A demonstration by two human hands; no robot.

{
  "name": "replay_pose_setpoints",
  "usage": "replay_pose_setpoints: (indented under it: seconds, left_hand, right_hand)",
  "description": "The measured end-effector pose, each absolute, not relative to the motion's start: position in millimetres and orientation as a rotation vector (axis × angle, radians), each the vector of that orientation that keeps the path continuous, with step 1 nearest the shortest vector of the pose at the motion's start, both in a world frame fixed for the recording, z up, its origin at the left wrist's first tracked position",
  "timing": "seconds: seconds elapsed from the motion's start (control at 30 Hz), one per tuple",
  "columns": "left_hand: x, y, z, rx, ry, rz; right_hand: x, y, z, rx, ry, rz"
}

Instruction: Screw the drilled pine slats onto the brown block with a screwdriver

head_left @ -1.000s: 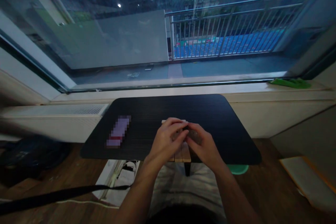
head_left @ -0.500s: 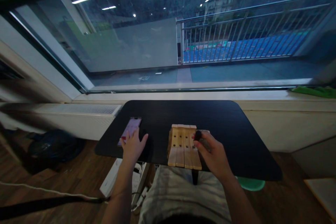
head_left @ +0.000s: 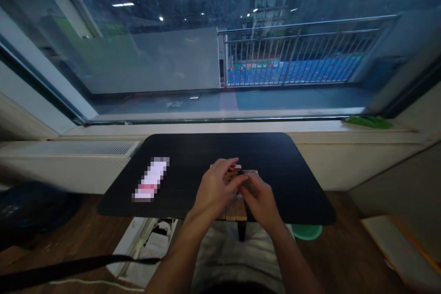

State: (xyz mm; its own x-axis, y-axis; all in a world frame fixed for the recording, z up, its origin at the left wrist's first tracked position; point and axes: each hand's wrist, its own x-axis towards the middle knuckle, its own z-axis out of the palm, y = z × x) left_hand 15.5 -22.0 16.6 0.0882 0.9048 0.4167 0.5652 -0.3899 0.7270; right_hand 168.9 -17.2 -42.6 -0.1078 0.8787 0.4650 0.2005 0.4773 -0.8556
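Note:
A pale wooden block (head_left: 234, 209) with rows of holes lies at the near edge of a small black table (head_left: 282, 165). My left hand (head_left: 214, 189) rests over the block, its fingers curled toward my right hand. In the curled fingers of my right hand (head_left: 259, 196) is a small dark object (head_left: 241, 173), right beside the block. The two hands meet above the block's far end and hide most of it.
A phone (head_left: 151, 179) with a lit screen lies on the table's left part. A window sill runs behind the table, with a green thing (head_left: 368, 121) on its right. On the floor are a dark bag (head_left: 31, 209), a black strap (head_left: 69, 268), white items and a green stool (head_left: 306, 231).
My left hand has come back from the phone to the wooden block and joined my right hand. The view has swung slightly to the right.

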Motion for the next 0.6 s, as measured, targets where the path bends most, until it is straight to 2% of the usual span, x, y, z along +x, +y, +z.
replay_pose_setpoints:
  seconds: [0.2,0.6]
  left_hand:
    - [18.0,-19.0,12.4,2.061,1.335,1.230]
    - [17.8,-17.1,7.0,2.070,1.328,1.293]
  right_hand:
    - [168.7,-18.8,-43.9,-0.966,-1.633,0.719]
    - [190.1,-11.9,-102.5,-1.185,-1.383,0.559]
